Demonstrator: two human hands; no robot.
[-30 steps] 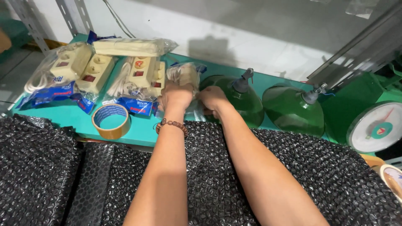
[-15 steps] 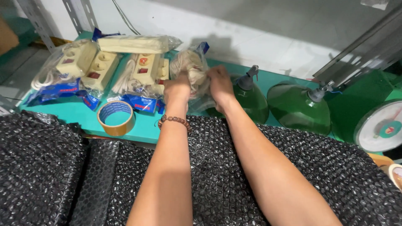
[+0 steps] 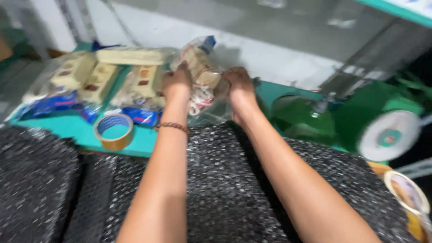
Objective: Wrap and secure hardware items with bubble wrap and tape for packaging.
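Both hands hold one clear plastic bag with a cream power strip and its coiled cord [image 3: 200,74], lifted just above the far edge of the black bubble wrap [image 3: 225,180]. My left hand [image 3: 176,84], with a bead bracelet at the wrist, grips the bag's left side. My right hand [image 3: 238,87] grips its right side. The view is blurred.
More bagged cream power strips [image 3: 96,76] lie on the teal table [image 3: 81,130] at the left, with a roll of brown tape [image 3: 113,130] before them. Green lamp shades [image 3: 301,119] and a green weighing scale [image 3: 387,135] stand at the right. Another tape roll [image 3: 407,191] sits far right.
Both hands closed on the bagged power strip at the table's far side and raised it up and toward the bubble wrap. The view shifted left.
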